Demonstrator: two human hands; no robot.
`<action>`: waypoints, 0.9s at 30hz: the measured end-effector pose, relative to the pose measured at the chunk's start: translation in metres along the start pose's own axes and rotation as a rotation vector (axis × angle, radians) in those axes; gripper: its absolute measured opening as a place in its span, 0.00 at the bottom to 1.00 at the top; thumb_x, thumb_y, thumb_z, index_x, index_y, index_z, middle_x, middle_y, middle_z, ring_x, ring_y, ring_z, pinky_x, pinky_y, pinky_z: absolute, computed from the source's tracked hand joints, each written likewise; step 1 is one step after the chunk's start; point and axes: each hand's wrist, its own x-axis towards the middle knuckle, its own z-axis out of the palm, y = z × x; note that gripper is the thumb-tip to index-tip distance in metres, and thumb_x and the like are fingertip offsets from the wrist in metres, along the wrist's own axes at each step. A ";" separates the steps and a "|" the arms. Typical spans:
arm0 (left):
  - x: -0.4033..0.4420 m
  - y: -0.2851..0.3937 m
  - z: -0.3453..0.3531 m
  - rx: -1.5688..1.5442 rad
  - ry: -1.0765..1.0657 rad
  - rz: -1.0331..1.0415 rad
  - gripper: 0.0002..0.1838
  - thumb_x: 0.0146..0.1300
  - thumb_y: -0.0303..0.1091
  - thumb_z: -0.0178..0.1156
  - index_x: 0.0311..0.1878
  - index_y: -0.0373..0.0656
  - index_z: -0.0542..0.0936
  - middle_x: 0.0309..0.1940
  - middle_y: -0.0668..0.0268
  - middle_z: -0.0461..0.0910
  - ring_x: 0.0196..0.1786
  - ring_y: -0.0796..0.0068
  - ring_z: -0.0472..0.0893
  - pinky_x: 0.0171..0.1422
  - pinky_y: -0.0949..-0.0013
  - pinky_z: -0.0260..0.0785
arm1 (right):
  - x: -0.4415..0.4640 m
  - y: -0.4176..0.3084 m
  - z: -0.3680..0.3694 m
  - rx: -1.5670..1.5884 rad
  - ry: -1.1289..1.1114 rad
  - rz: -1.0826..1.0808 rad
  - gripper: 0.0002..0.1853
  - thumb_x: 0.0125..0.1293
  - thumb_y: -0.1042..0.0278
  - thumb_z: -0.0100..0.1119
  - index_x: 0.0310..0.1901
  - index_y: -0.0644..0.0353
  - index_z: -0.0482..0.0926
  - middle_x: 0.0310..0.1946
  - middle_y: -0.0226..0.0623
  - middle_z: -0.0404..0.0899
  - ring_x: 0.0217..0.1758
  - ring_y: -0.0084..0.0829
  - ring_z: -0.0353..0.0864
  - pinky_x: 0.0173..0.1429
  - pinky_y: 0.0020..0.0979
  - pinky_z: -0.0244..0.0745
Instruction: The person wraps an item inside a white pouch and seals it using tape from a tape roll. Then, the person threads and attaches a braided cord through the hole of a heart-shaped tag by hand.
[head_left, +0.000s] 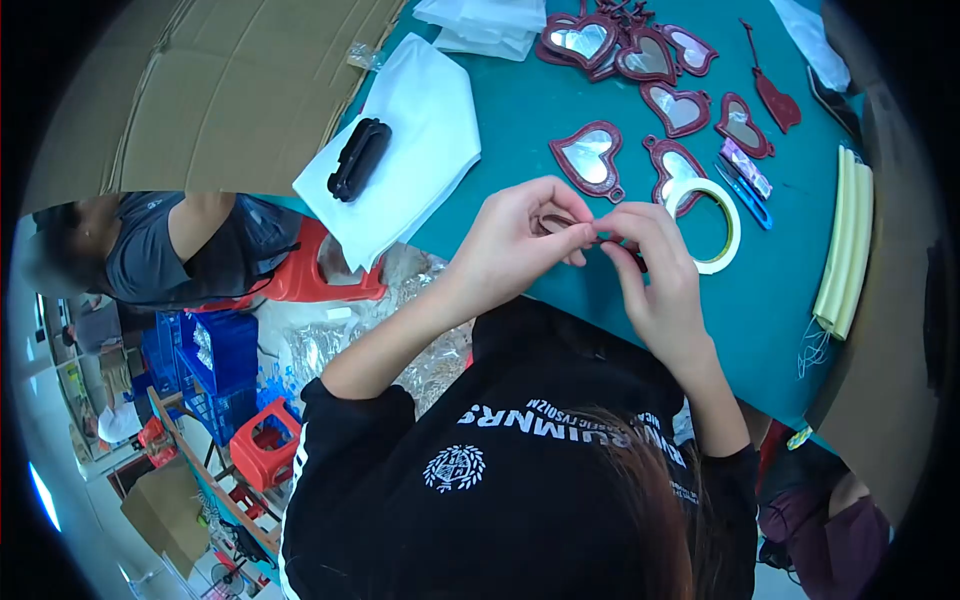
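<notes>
My left hand (525, 235) and my right hand (655, 265) meet over the front edge of the green table, fingertips pinched close together. Between them is a thin dark red-brown cord (548, 222), its loop showing at the left fingers. A bit of dark red shows under my right fingers; its shape is hidden. Just beyond lie a heart-shaped mirror (588, 158) with a dark red frame and another heart mirror (676, 168), partly under a roll of cream tape (733, 235). Blue tweezers (745, 195) and a purple-patterned small tool (746, 167) rest beside the roll.
More heart mirrors (648, 55) are piled at the back. White sheets (420, 120) bear a black case (359, 160) on the left. Pale yellow strips (846, 245) lie at the right edge, near cardboard (900, 300). A person (200, 245) sits left, on a red stool (320, 275).
</notes>
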 end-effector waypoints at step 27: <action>0.087 -0.045 -0.017 1.247 -0.045 0.985 0.14 0.61 0.34 0.61 0.51 0.50 0.80 0.53 0.66 0.78 0.60 0.69 0.72 0.61 0.66 0.65 | -0.046 0.032 0.010 0.797 0.304 0.561 0.09 0.69 0.70 0.53 0.47 0.62 0.77 0.27 0.23 0.72 0.25 0.09 0.62 0.27 0.14 0.54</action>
